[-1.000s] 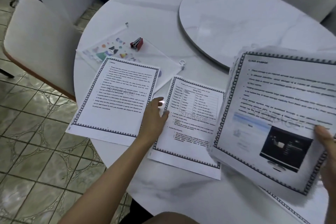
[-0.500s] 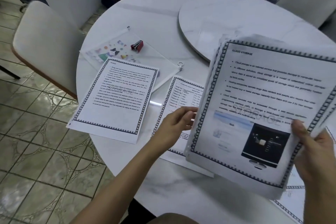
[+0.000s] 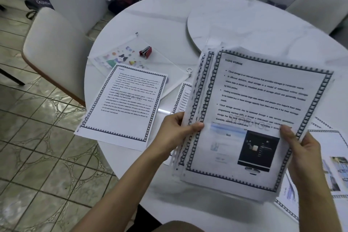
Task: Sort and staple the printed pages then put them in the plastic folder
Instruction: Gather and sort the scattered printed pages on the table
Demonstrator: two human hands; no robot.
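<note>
I hold a stack of printed pages (image 3: pixel 250 111) above the white table; its top sheet is headed "Cloud Storage" and carries a dark picture. My left hand (image 3: pixel 177 132) grips the stack's left edge, thumb on top. My right hand (image 3: pixel 301 149) grips its lower right edge. One bordered text page (image 3: pixel 124 103) lies flat at the table's left edge. A second page (image 3: pixel 183 96) with a table on it lies mostly hidden behind the stack. The clear plastic folder (image 3: pixel 130 56) with coloured stickers lies further back, with a small red stapler (image 3: pixel 146 52) on it.
More printed pages (image 3: pixel 333 171) lie on the table at the right, under my right hand. A round turntable (image 3: pixel 244 24) sits in the middle of the round marble table (image 3: pixel 160 15). White chairs (image 3: pixel 50 51) stand at the left and far right. Tiled floor lies left.
My left hand has left the middle page on the table and taken hold of the stack's left edge. The stack has moved left, in front of that page.
</note>
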